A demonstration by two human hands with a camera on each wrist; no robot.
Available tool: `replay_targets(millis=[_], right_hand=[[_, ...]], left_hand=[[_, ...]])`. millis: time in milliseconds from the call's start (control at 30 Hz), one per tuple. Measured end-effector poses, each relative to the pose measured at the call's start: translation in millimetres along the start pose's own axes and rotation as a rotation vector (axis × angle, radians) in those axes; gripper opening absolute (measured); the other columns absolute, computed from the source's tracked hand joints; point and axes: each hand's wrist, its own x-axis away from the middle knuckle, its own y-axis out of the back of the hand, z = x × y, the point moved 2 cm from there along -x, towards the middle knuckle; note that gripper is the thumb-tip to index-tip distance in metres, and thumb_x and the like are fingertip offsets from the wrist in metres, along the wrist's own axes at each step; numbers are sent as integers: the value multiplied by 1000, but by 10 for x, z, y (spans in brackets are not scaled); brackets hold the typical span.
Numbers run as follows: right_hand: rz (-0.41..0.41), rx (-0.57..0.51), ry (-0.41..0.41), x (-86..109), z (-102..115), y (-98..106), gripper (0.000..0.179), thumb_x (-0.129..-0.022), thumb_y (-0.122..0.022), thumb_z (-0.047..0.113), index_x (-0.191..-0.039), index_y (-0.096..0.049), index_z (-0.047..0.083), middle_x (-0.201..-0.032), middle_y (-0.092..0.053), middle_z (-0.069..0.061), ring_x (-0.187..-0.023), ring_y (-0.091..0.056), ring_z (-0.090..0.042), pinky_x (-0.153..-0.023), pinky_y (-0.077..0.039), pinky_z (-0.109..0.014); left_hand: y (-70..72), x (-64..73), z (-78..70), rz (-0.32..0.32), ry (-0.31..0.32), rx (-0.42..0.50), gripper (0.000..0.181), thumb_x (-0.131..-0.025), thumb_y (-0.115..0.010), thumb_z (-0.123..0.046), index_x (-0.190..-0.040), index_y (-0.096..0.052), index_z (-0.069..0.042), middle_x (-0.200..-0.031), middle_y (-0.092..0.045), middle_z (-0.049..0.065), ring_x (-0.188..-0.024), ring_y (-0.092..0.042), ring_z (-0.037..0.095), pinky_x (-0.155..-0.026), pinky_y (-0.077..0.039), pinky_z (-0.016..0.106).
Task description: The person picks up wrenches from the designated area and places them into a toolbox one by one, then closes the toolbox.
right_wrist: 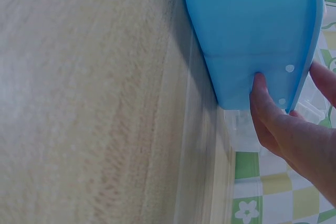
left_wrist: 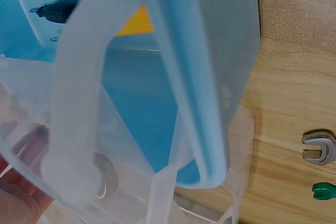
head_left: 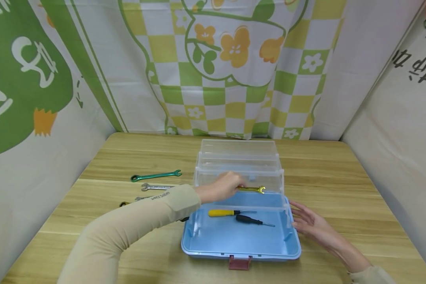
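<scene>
My left hand point(head_left: 221, 187) holds a gold combination wrench point(head_left: 251, 189) over the clear fold-out trays point(head_left: 238, 148) of a blue toolbox point(head_left: 241, 252). One wrench end sticks out to the right of the fingers. In the left wrist view, the hand point(left_wrist: 21, 198) shows partly behind the clear plastic. Straight fingers of my right hand point(head_left: 314, 223) touch the toolbox's right side, with a fingertip against the blue outer wall in the right wrist view. A yellow-handled screwdriver point(head_left: 221, 213) and a black-handled screwdriver point(head_left: 249, 219) lie in the bottom of the box.
Left of the box, a green wrench point(head_left: 156, 176) and a silver wrench point(head_left: 157, 187) lie on the wooden table point(head_left: 340, 177). More wrench ends point(head_left: 142, 198) poke out from under the left sleeve. A maroon latch point(head_left: 239, 262) hangs at the box's front. Printed curtains surround the table.
</scene>
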Motion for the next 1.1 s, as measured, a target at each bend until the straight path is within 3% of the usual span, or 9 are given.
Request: replay_targets(millis=[633,900,1100], right_hand=[[20,-2,0,4,10,5,68,-90,-49,10,-140,-5,1,-138,-11,-34,-120,-38,-27,-91,-41,-35],[27,-11,7,3,9,8,67,-90,-48,9,-140,-4,2,-139,-10,-34,-120,-37,-28,-91,-40,-36],[18,-7,-2,4,14,4,68,-90,-49,10,-141,-4,2,-139,-10,-33,-122,-33,-35,-92,-40,-37]], left_hand=[[-48,-8,54,-7,-46,-181,19,-80,-61,0,-96,-68,-8,-95,-65,5,-87,-61,13,-71,-47,13],[-1,17,66,55,-32,-97,26,-82,-58,1,-107,-63,-7,-108,-61,5,-98,-58,15,-78,-46,17],[106,113,57,62,-73,-25,28,-84,-57,-5,-112,-59,-4,-112,-59,8,-101,-56,18,-81,-46,23]])
